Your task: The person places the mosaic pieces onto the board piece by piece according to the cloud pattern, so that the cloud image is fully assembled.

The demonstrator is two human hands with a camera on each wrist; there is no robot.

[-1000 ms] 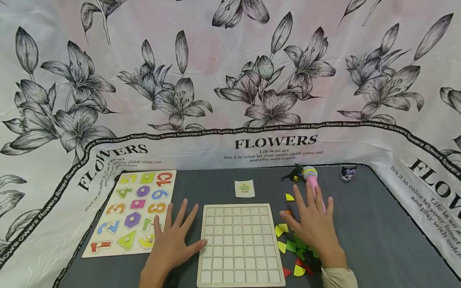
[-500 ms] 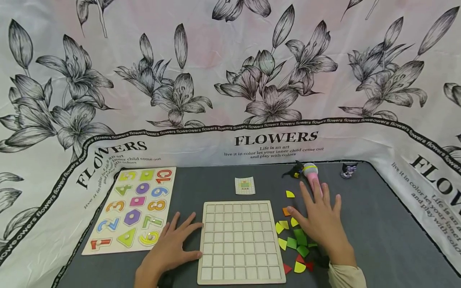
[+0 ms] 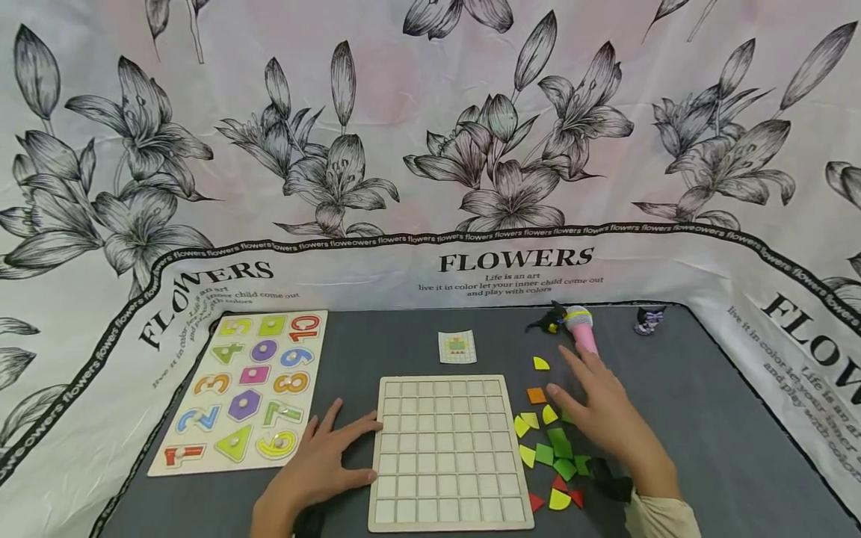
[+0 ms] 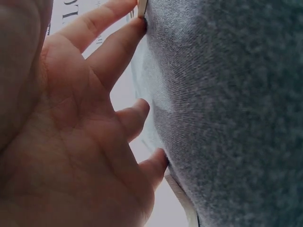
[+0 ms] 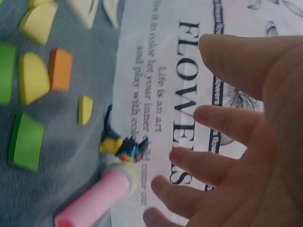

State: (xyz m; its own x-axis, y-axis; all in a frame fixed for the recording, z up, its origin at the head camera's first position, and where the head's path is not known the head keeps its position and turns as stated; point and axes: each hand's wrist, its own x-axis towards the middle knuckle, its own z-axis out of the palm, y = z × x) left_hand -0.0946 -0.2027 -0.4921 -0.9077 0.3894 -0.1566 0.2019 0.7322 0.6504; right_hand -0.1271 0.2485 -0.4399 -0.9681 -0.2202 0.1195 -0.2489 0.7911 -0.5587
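The left hand (image 3: 316,467) rests flat, fingers spread, against the left edge of the wooden grid board (image 3: 447,452), whose square cells hold nothing. The right hand (image 3: 605,418), fingers loose and holding nothing, hovers over coloured shape pieces (image 3: 548,444) scattered on the grey tabletop (image 3: 706,426) just right of the board.

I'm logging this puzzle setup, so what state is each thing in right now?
Grid board: flat, all cells empty.
Number puzzle: flat, all pieces seated.
Coloured pieces: loose, scattered beside the board.
Left hand: open, touching the board's edge.
Right hand: open, above the pieces.
Pink microphone: lying down.
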